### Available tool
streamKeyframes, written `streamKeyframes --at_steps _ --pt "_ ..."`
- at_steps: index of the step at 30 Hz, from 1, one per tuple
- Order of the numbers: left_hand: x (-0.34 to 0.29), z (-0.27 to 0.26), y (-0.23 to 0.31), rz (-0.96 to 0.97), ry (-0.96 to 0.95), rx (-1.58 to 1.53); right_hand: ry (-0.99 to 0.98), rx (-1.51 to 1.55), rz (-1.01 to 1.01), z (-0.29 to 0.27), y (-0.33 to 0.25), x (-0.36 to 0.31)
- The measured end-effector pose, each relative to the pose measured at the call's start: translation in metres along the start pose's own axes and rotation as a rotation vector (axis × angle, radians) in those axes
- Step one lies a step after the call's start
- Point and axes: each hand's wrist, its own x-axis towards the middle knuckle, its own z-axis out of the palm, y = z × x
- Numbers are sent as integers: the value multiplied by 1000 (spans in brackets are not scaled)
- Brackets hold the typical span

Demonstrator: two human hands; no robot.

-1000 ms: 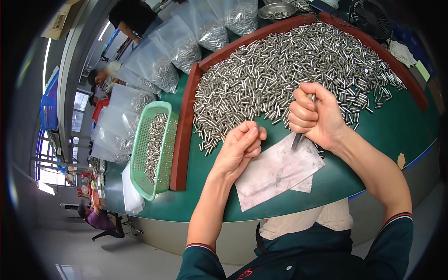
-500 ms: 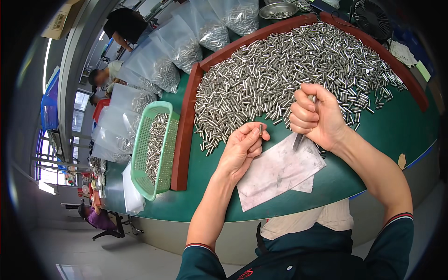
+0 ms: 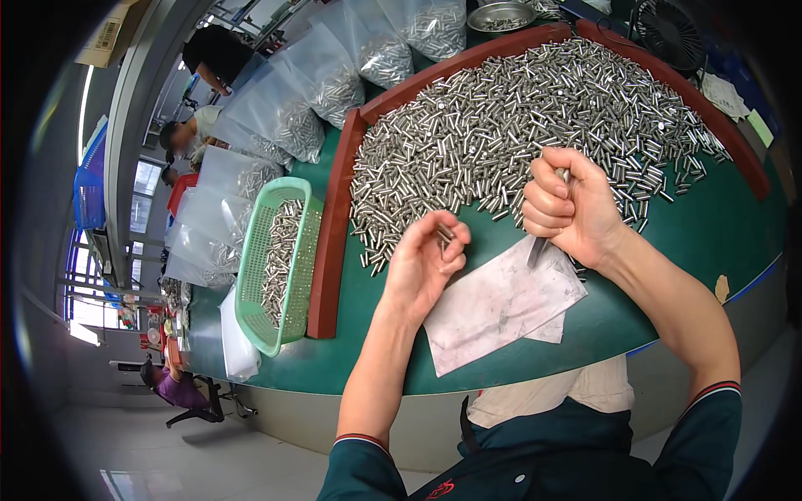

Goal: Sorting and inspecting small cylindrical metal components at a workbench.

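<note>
My left hand [image 3: 424, 265] is closed with its fingers curled around a short metal pin [image 3: 444, 235], just in front of the near edge of a wide heap of such pins [image 3: 510, 117]. My right hand [image 3: 572, 204] makes a fist around a narrow grey metal tool [image 3: 537, 250]; its flat lower end points down, and the part inside the fist is hidden. Below that tool lies a smudged, pale pinkish sheet [image 3: 493, 317] on the green table [image 3: 368, 363], with a second piece under its right edge.
Red-brown rails [image 3: 336, 242] border the heap. To the left stands a green plastic basket [image 3: 288, 313] of pins. Clear bags [image 3: 338, 88] of pins line the far left side. A metal bowl [image 3: 499, 18] and a black fan [image 3: 668, 35] sit at the back. Several people are farther off.
My left hand has shifted slightly left and turned, with its fingers curling over the pin, which stood upright at the fingertips before. My right hand keeps its fist around the tool.
</note>
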Motion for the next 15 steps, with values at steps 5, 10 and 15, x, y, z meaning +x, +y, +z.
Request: streamKeyframes --at_steps 5,10,15 --pt "3 -12 12 373 257 745 -7 -9 -1 0 1 0" --pt "4 -8 9 556 509 1802 11 -19 -7 2 1 0" --pt "5 -14 -12 635 357 1721 17 -36 -12 1 3 1"
